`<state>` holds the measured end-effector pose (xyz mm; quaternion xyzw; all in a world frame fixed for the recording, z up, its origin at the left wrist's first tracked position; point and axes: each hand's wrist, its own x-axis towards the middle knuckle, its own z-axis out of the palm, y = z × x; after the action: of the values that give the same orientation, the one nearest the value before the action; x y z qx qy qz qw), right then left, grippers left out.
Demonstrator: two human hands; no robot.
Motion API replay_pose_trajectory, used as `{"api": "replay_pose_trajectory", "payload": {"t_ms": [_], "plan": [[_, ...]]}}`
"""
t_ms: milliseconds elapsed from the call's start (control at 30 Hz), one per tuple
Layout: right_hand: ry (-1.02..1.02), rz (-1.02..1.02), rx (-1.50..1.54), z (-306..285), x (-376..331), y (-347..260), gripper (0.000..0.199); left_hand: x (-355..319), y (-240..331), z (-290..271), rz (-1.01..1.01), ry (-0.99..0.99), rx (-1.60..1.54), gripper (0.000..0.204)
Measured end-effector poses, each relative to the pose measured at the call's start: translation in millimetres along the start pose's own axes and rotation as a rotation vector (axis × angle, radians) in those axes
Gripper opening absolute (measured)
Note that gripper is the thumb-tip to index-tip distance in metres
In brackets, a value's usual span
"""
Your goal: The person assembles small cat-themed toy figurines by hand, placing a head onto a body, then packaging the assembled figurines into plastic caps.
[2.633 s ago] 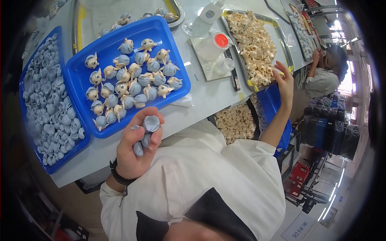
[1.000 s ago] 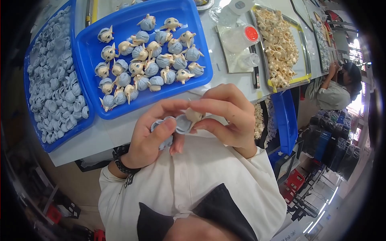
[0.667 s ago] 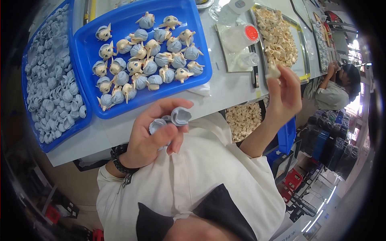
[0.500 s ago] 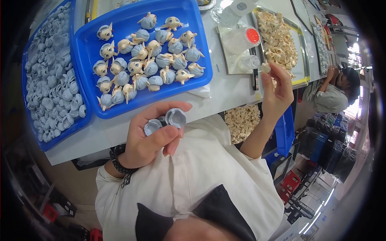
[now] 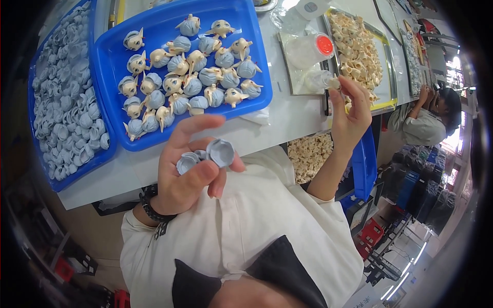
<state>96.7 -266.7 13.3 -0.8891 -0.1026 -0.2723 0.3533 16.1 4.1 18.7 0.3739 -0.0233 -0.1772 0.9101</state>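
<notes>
Left hand point(image 5: 179, 180) loose around blue-grey caps point(image 5: 221, 152)

A head-worn fisheye looks down from close above the shirt point(image 5: 231, 220), bending straight edges toward its dark rim. It faces the counter point(image 5: 287, 120), whose near edge climbs rightward across the middle of the view.
</notes>
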Motion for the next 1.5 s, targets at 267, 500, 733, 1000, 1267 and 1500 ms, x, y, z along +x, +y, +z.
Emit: {"api": "replay_pose_trajectory", "payload": {"t_ms": [267, 500, 733, 1000, 1267, 1500], "plan": [[-0.036, -0.08, -0.123, -0.3, 2.4, -5.8, 0.027, -0.5, 0.5, -1.3, -0.042, 0.06, -0.007, 0.052], [-0.082, -0.095, -0.131, -1.4, 5.4, -10.1, 0.029, -4.5, -1.8, -6.7, -0.064, -0.05, -0.055, 0.051], [-0.237, -0.184, -0.295, -5.5, 18.7, -16.4, 0.032, -2.4, 4.2, 0.7, -0.066, 0.014, 0.013, 0.05], [-0.392, -0.236, -0.424, -8.0, 36.2, -30.8, 0.026, -1.6, 4.6, -2.0, -0.107, 0.001, 0.03, 0.045], [-0.309, -0.138, -0.167, -22.3, 34.8, -45.2, 0.02, 1.5, 6.0, -1.8, -0.128, -0.008, 0.136, 0.044], [-0.376, -0.221, 0.714, 19.9, -8.5, -83.6, 0.038, -0.1, 4.9, 6.5, -0.076, 0.162, 0.132, 0.04]]}}
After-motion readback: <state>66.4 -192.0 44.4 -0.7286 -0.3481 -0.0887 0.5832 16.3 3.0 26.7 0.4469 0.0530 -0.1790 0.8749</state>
